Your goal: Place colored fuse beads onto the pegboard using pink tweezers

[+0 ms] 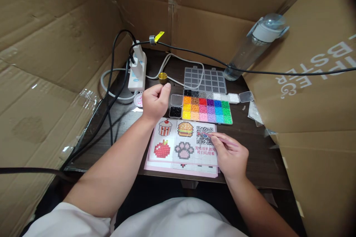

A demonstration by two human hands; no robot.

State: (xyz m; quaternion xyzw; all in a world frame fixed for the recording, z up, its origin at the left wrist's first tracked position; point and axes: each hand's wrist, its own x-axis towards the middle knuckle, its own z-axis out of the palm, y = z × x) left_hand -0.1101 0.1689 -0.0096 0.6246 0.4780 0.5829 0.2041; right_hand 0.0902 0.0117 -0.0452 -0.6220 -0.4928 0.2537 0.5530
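Observation:
My right hand is closed on pink tweezers, whose tips reach over the printed code on the pattern sheet. That sheet shows a cupcake, a burger, an apple and a paw, under what looks like a clear pegboard. My left hand is closed with its thumb on top, just in front of a small gold cup; anything inside the fingers is hidden. Between the hands and beyond the sheet lies a bead tray sorted by colour. A small box of black beads sits at its left.
A white power strip with plugs and cables stands at the back left. The tray's clear lid lies behind the beads. A water bottle leans at the back right. A black cable crosses overhead; cardboard walls surround the table.

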